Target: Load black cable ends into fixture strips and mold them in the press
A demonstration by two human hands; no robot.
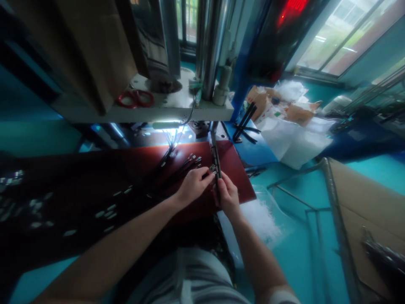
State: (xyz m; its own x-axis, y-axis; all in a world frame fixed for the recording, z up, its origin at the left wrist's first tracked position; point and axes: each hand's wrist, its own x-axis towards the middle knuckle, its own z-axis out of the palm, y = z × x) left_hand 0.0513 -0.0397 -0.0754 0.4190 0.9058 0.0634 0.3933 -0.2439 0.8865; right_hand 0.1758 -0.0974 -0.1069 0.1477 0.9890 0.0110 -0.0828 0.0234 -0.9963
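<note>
My right hand [228, 193] is closed around the near end of a long, narrow dark bar [215, 153] with slots along it. The bar slants away from me over the red-brown tabletop toward the machine. Beside it, my left hand [196, 185] pinches a small metal-ended cable connector [212, 168], close against or touching the bar; the blur hides which. Just left of the bar lie several black cables [190, 162] with bright metal plugs. Farther back, another bundle of cable ends [171, 151] sits under the lamp.
A press machine with a white plate [190, 113] and steel columns stands ahead, red-handled scissors [136, 99] on it. Dark strips [245, 124] rest on the blue ledge at right. Bagged scrap [289, 122], a bag of white pieces [262, 219] and a cardboard-topped cart [363, 211] are right.
</note>
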